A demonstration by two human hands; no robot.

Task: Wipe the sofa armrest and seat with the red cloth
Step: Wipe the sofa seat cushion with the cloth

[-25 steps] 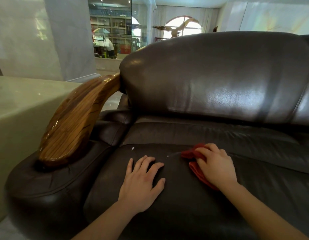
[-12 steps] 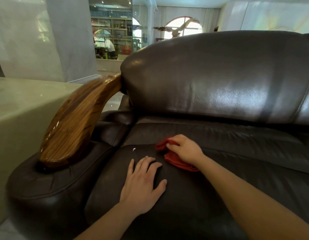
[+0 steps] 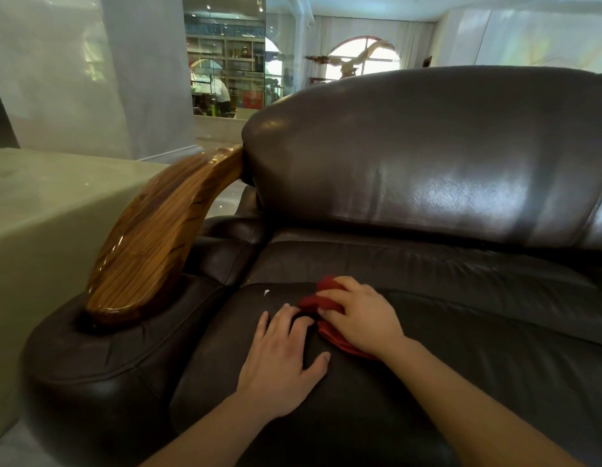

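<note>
Red cloth (image 3: 318,303) apparently under right hand (image 3: 362,318)

Red crumpled cloth (image 3: 321,303) on the dark leather sofa seat (image 3: 461,332), under the right hand (image 3: 362,320). Left hand (image 3: 282,358) flat just left of it. Glossy curved wooden armrest (image 3: 154,244) further left, dark leather backrest (image 3: 427,156) behind.

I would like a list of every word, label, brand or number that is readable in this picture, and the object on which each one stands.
No text can be read.
Blue band above the background shelves: it bears pale marks, too small and blurred to read.
Sofa, wooden armrest, red cloth: no label or brand is visible.
White fleck on the seat: a mark, not writing.
</note>
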